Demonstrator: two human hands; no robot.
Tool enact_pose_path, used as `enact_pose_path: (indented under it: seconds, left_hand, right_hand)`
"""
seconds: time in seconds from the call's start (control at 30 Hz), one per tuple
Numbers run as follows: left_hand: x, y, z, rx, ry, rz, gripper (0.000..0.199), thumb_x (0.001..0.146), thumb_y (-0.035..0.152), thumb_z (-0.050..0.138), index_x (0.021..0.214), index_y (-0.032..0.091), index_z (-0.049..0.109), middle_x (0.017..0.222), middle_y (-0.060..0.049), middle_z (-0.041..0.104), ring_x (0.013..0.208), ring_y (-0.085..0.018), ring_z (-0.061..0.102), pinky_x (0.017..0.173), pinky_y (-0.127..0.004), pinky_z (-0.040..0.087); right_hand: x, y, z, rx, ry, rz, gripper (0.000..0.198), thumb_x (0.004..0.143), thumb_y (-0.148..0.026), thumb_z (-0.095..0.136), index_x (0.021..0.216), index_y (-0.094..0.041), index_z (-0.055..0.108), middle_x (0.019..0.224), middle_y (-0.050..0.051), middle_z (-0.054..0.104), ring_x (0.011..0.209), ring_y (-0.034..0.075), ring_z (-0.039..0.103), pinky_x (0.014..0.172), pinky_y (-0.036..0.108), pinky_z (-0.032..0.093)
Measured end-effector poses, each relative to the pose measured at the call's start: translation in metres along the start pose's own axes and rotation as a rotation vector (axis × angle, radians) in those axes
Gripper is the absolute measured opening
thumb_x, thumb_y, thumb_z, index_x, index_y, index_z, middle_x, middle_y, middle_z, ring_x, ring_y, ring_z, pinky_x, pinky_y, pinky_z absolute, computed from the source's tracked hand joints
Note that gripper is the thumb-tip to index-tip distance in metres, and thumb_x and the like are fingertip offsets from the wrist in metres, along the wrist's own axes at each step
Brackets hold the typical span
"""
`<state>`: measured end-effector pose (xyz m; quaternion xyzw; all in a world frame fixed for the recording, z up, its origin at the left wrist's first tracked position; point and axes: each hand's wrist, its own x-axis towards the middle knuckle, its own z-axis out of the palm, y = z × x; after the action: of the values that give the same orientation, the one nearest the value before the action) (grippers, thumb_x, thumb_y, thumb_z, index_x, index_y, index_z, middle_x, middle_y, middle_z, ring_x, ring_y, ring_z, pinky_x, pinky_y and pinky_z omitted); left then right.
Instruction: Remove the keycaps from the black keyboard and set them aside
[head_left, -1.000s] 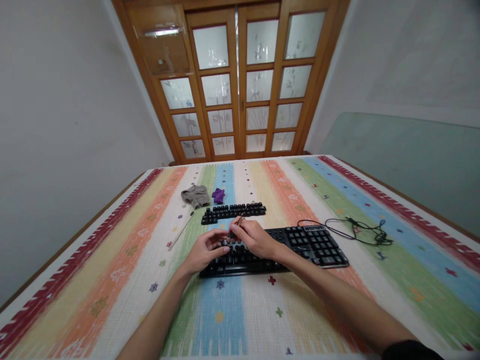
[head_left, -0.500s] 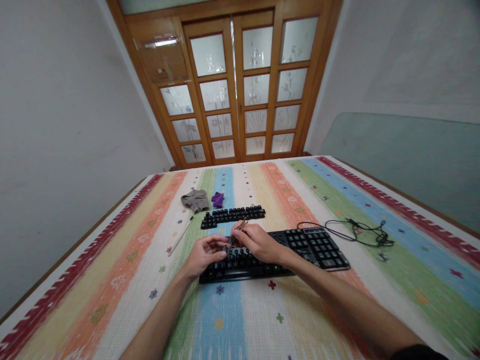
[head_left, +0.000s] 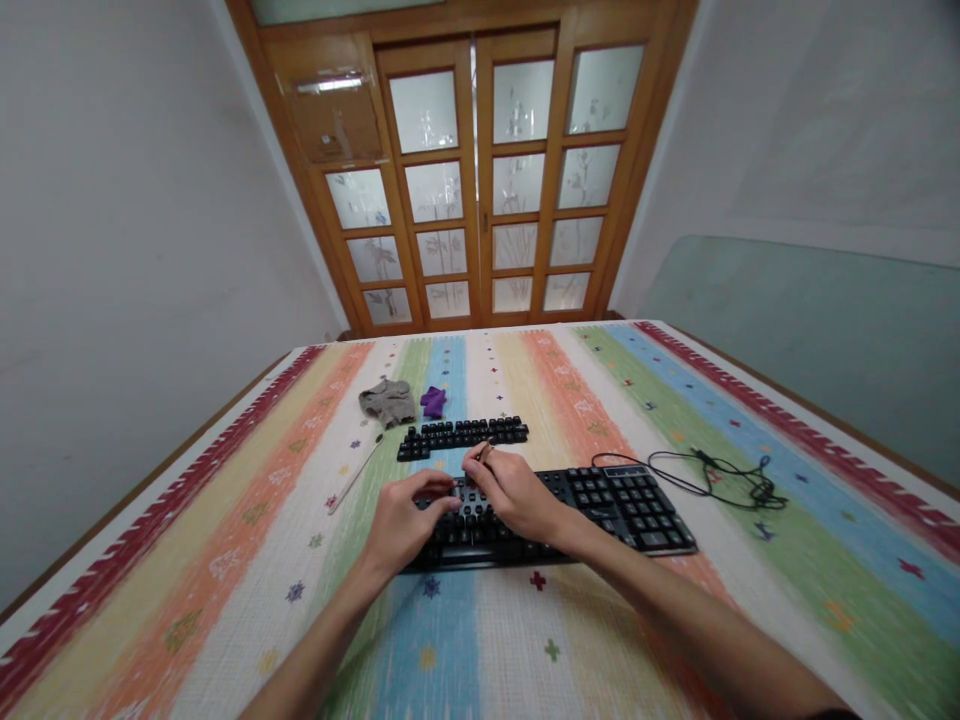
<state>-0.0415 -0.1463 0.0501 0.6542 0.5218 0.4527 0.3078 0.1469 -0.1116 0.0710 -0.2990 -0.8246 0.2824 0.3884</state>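
Item 1: black keyboard [head_left: 637,510], lying flat on the tabletop [head_left: 517,640] in front of the person, long edge toward the viewer, its left end partly hidden by the hands; number block at the right end, small upright stems visible between the hands. Item 2: left hand [head_left: 401,520], over the keyboard's left end, thumb and index finger curved toward each other with their tips near; whether they pinch a small piece cannot be told. Item 3: right hand [head_left: 514,492], above the middle of the keyboard, fingers together and clamped on a narrow brownish tool [head_left: 486,452], mostly hidden in the grip. Item 4: set of loose black keycaps [head_left: 465,434], in rows just beyond the keyboard. Item 5: grey cloth [head_left: 388,400], crumpled, beyond the keycaps to the left. Item 6: purple cloth [head_left: 433,402], smaller, just right of the grey cloth. Item 7: slim white stick [head_left: 354,478] with a dark tip, lying aslant left of the keycaps. Item 8: black cable [head_left: 682,485], looped and bunched at the right, beside the keyboard. Tabletop covering: multicoloured stripes with small motifs. Background: wooden doors [head_left: 480,190] with patterned glass panes.
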Motion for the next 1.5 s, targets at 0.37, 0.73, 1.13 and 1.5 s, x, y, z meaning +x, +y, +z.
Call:
enact_pose_path:
  seconds: [0.37, 0.73, 1.13, 1.5]
  left_hand:
    - [0.005, -0.014, -0.003, -0.268, -0.010, -0.207, 0.033, 0.059, 0.031, 0.085, 0.083, 0.015, 0.068, 0.079, -0.007, 0.075, 0.078, -0.023, 0.072, 0.075, -0.034, 0.060]
    - [0.014, -0.022, -0.016, -0.021, 0.000, 0.024, 0.024, 0.073, 0.032, 0.077, 0.092, 0.018, 0.072, 0.087, -0.006, 0.075, 0.078, -0.021, 0.070, 0.077, -0.033, 0.057]
    - [0.071, -0.078, -0.015, 0.614, -0.217, 0.477, 0.012, 0.080, 0.014, 0.064, 0.087, 0.018, 0.073, 0.080, -0.007, 0.069, 0.083, -0.022, 0.057, 0.075, -0.035, 0.048]
    - [0.076, -0.082, -0.019, 0.772, -0.207, 0.515, 0.005, 0.081, 0.022, 0.068, 0.083, 0.019, 0.071, 0.096, -0.008, 0.064, 0.091, -0.023, 0.054, 0.084, -0.038, 0.045]
  right_hand:
    - [-0.003, 0.012, 0.000, 0.135, -0.008, 0.073, 0.034, 0.102, -0.037, 0.035, 0.082, -0.017, 0.056, 0.079, 0.004, 0.059, 0.072, 0.015, 0.056, 0.071, 0.029, 0.043]
    - [-0.008, 0.018, 0.010, 0.209, 0.041, 0.199, 0.033, 0.101, -0.041, 0.037, 0.085, -0.017, 0.053, 0.072, 0.001, 0.057, 0.064, 0.014, 0.057, 0.066, 0.028, 0.044]
    - [-0.009, 0.006, 0.014, 0.148, 0.046, 0.156, 0.033, 0.101, -0.039, 0.038, 0.083, -0.017, 0.055, 0.070, 0.000, 0.054, 0.067, 0.014, 0.054, 0.068, 0.027, 0.041]
    - [-0.012, 0.007, 0.013, 0.130, 0.034, 0.154, 0.036, 0.101, -0.043, 0.037, 0.083, -0.018, 0.055, 0.073, 0.001, 0.057, 0.070, 0.015, 0.055, 0.070, 0.028, 0.042]
